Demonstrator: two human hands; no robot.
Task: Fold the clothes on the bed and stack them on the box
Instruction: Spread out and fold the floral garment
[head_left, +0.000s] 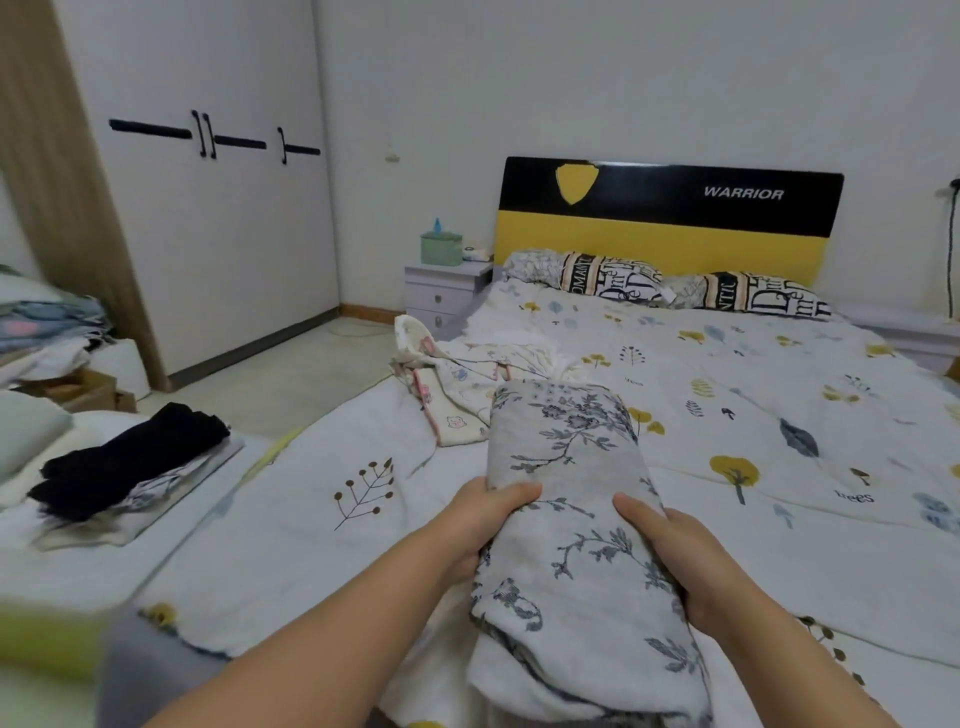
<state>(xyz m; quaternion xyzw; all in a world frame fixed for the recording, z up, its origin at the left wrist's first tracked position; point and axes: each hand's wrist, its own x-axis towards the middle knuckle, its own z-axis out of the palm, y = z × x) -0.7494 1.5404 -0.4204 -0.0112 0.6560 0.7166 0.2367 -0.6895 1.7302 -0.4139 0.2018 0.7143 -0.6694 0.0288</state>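
Both hands — left hand (488, 525), right hand (675, 561) — grip the folded floral garment (576, 519) between them.

Upper left I see a white wardrobe (208, 218) with black handles. Centre: nightstand (441, 291) carrying a green container (440, 248). Upper right: black-and-yellow headboard (670, 218) reading WARRIOR, two lettered pillows (613, 278) just below it.

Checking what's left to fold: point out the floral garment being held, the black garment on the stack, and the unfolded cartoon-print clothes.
floral garment (571, 467), head view, upper middle.
black garment (135, 457), head view, centre.
cartoon-print clothes (457, 379), head view, middle.
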